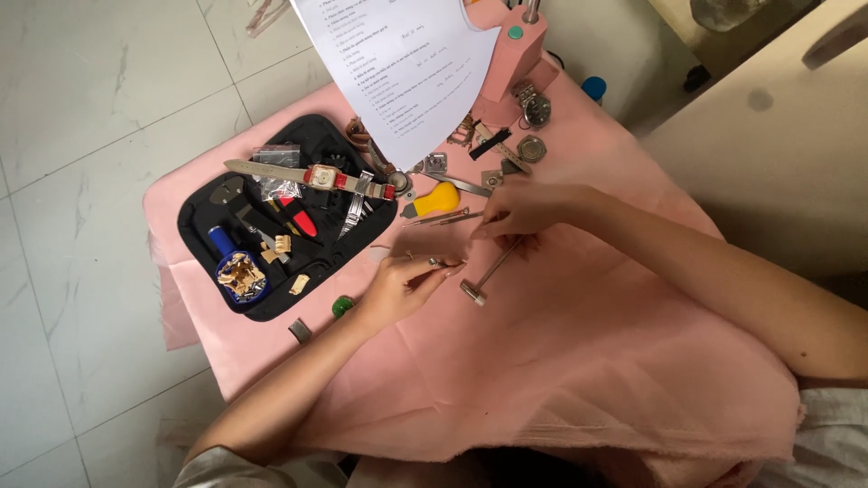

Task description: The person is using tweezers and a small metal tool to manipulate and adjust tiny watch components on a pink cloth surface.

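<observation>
My left hand (pixel 404 282) rests on the pink cloth (pixel 579 361), its fingers pinched around a small thin object that is too blurred to name. My right hand (pixel 524 210) hovers just above and to the right, fingertips meeting the left hand's and closed on the same tiny piece. A small metal hammer (pixel 484 278) lies on the cloth right below the two hands, handle pointing up to the right. A yellow-handled tool (pixel 434 201) and thin metal tweezers (pixel 443 218) lie just behind the hands.
A black open tool case (pixel 194 217) with a watch strap, a red-handled tool and brass parts sits at left. A printed paper sheet (pixel 398 63) hangs over a pink press (pixel 515 59). Watch cases and metal bits (pixel 529 126) lie behind. A green knob (pixel 342 305) is near my left wrist.
</observation>
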